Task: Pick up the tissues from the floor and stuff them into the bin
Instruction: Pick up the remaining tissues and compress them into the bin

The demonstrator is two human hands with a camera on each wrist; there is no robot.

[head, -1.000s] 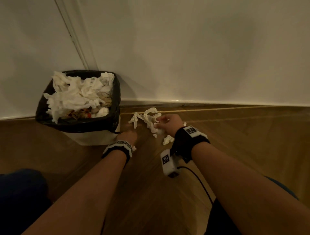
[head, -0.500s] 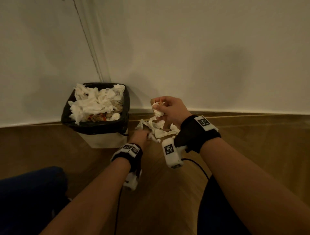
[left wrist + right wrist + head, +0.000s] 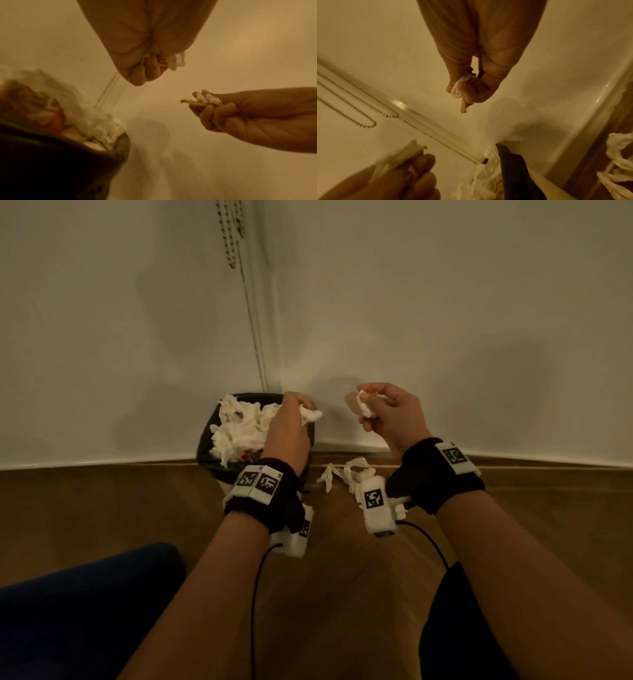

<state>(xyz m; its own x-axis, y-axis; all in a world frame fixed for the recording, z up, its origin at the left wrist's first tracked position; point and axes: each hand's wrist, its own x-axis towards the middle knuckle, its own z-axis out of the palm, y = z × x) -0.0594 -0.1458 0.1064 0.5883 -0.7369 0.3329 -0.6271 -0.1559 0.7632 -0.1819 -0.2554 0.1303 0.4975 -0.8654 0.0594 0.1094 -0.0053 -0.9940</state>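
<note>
The tissues (image 3: 346,474) are white, the bin liner (image 3: 205,440) black, the floor (image 3: 342,577) brown wood; the wrist bands (image 3: 442,477) are black with black-and-white square markers (image 3: 454,456).

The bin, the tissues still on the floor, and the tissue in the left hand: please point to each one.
bin (image 3: 204,440): head view, on its black left rim.
tissues on the floor (image 3: 356,470): head view, middle of the pile.
tissue in the left hand (image 3: 311,416): head view, on the protruding end.
</note>
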